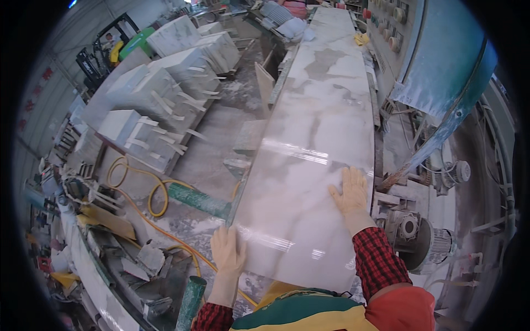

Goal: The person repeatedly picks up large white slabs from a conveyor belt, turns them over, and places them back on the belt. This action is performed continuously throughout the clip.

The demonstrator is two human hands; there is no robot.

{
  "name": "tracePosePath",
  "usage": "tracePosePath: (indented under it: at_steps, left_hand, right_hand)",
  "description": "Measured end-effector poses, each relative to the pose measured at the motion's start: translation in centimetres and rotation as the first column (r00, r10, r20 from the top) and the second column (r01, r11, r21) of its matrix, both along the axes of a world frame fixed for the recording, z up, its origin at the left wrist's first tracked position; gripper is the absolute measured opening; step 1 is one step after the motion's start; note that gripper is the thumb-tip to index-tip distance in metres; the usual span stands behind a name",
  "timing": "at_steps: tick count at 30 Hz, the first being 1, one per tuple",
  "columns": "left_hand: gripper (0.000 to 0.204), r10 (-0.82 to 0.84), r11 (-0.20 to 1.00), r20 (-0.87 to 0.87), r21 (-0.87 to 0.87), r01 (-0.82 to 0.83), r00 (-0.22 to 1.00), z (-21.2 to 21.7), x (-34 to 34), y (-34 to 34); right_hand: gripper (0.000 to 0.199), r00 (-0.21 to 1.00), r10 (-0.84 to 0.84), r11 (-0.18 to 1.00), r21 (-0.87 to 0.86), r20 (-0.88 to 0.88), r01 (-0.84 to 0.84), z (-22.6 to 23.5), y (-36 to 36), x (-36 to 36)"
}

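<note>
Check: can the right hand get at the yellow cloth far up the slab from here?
Probably not. The right hand lies flat on the slab's near end; the yellow cloth sits at the far end, most of the slab's length away.

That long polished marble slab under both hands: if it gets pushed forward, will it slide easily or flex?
The marble slab is probably stiff and heavy: it runs long and flat with no visible sag. Its glossy, reflective face looks slippery under the gloved left hand and right hand. Being thin for its length, it may crack if an end overhangs.
</note>
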State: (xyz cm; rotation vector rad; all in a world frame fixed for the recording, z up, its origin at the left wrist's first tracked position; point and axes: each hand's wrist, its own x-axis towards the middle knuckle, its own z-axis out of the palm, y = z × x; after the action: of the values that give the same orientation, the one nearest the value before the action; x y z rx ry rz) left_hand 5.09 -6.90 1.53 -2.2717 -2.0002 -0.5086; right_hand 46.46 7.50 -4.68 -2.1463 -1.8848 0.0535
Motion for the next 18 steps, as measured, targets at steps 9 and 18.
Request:
tracePosePath:
  at_steps: [9, 18]
  left_hand:
    - [0.068, 0.753, 0.652, 0.655, -0.732, -0.197, 0.054, -2.5, 1.8, -11.3]
    - [0.071, 0.579, 0.778, 0.644, -0.619, 0.103, -0.500, -2.2, 4.9, -10.9]
  right_hand:
    - [0.091, 1.000, 0.013, 0.994, -0.105, -0.013, -0.014, 1.7, 0.8, 0.3]
    - [0.043, 0.868, 0.485, 0.850, -0.173, -0.110, -0.497, 3.0, -8.9, -14.1]
